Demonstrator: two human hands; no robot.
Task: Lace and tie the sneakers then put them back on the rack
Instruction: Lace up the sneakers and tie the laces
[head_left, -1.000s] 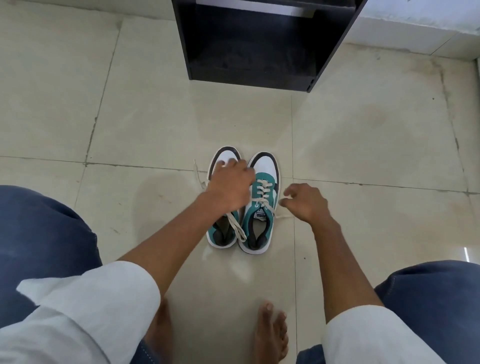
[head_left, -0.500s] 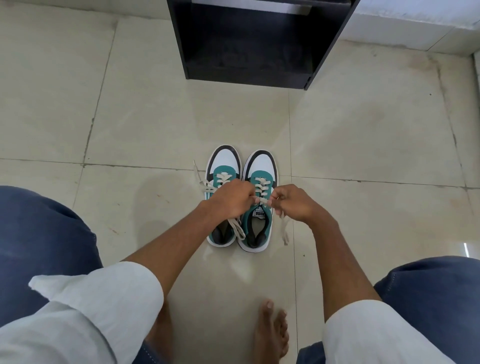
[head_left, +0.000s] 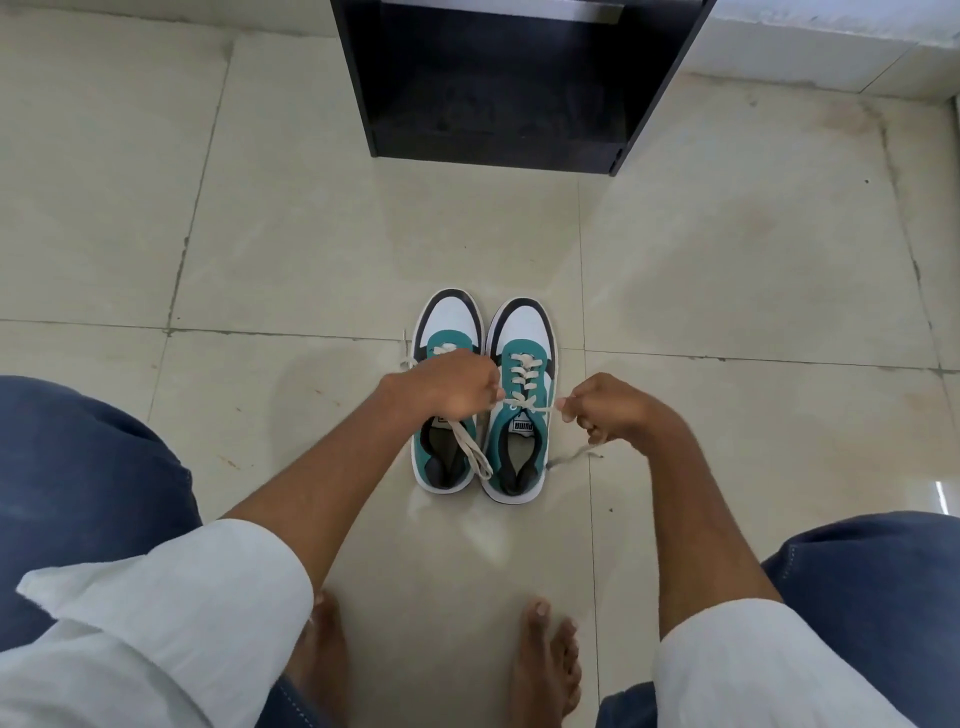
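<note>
Two teal, white and black sneakers stand side by side on the floor, toes pointing away from me. The right sneaker (head_left: 523, 332) has its white lace (head_left: 522, 370) threaded up the eyelets. My left hand (head_left: 447, 387) is closed on one lace end, hovering over the left sneaker (head_left: 451, 317). My right hand (head_left: 605, 405) pinches the other end, pulled taut to the right, its tail trailing on the floor. The left sneaker's loose lace (head_left: 470, 449) lies across its opening.
A black shoe rack (head_left: 498, 150) stands on the floor straight ahead, beyond the sneakers, its lowest shelf open toward me. Beige floor tiles (head_left: 291, 244) surround the shoes. My bare feet (head_left: 545, 660) and blue-trousered knees frame the near side.
My hands came together over the right sneaker's lace ends, then pulled apart; the right hand now draws its end out to the right, tightening the lace.
</note>
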